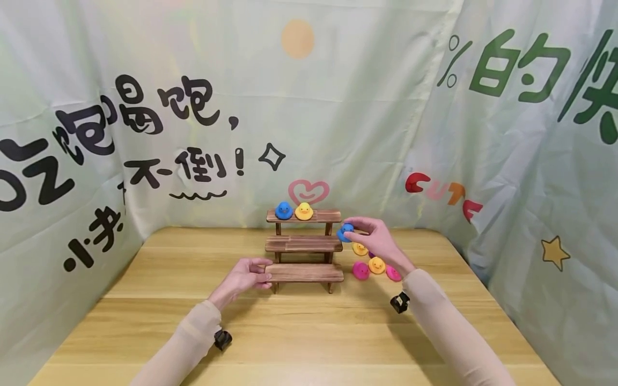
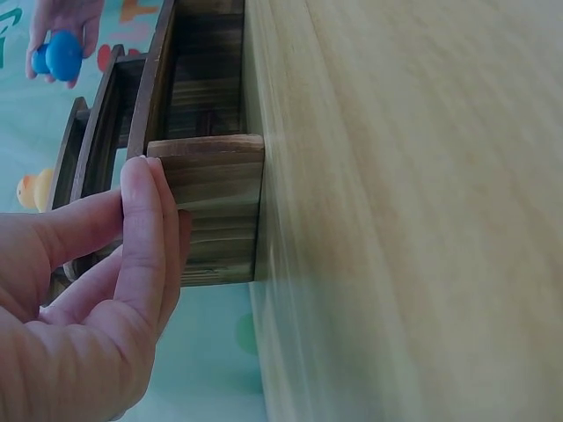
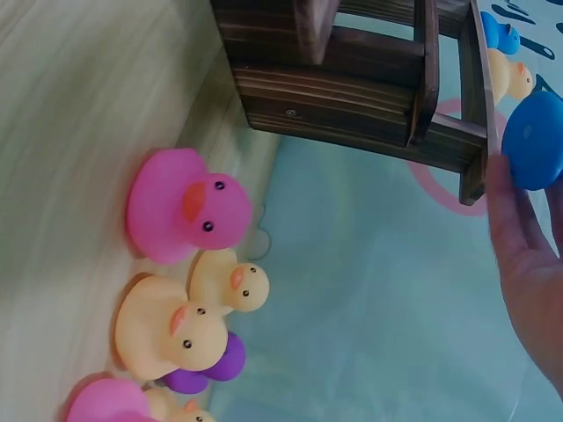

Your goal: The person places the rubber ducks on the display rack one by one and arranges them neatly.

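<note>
A three-tier wooden stand (image 1: 304, 273) is at the middle of the table. My left hand (image 1: 245, 277) grips the left end of its lowest step between thumb and fingers. In my right hand (image 1: 379, 238) a blue rubber duck (image 1: 345, 232) is pinched, raised just right of the stand's upper steps. On the top step sit another blue duck (image 1: 284, 210) and, beside it, a yellow duck (image 1: 304, 211). The right wrist view shows the held blue duck (image 3: 535, 141) at the fingertips, near the end of the top step.
Right of the stand, several ducks are grouped on the table (image 1: 145, 321): a pink duck (image 1: 360, 271), an orange-yellow duck (image 1: 377, 265), and a purple duck (image 3: 227, 357) partly hidden behind others. Printed cloth (image 1: 357, 134) hangs behind and along both sides.
</note>
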A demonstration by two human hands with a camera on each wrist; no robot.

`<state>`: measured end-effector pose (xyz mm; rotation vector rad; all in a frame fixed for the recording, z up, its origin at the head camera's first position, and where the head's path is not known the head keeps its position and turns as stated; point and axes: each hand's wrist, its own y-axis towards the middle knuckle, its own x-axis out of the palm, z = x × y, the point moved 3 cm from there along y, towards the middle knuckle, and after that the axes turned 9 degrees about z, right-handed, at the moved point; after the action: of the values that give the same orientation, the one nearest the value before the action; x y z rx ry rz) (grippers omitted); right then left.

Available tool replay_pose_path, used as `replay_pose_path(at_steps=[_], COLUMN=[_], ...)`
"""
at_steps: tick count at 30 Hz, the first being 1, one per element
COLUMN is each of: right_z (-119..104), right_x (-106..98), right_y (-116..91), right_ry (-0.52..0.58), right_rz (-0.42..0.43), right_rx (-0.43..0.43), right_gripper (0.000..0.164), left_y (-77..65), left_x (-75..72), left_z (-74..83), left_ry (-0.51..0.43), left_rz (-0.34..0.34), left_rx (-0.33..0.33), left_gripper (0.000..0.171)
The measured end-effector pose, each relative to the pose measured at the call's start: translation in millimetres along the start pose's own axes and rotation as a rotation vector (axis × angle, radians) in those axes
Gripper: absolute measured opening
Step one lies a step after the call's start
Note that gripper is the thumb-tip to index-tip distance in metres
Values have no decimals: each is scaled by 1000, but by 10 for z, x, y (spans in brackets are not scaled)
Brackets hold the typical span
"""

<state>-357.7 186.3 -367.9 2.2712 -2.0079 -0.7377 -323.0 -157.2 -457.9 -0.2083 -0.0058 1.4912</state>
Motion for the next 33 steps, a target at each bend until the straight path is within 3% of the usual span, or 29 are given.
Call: replay_pose_path(at_steps=[8, 18, 26, 33], right_z=[-67, -148, -183, -512], right_x=[110, 214, 258, 292], right_y=[150, 280, 372, 294], right_ry=[49, 8, -28, -68], right_rz=[21, 21, 21, -23], right_rx=[36, -54, -52, -28], right_gripper=[46, 41, 40, 41], left_y=[-19, -16, -33, -22], left_x=[-2, 5, 0, 8], left_z=[0, -1, 13, 16], left_ry=[2, 10, 10, 3], left_rz=[-1, 8, 7, -7], left_rx=[10, 15, 14, 22], left_gripper=[46, 47, 46, 46])
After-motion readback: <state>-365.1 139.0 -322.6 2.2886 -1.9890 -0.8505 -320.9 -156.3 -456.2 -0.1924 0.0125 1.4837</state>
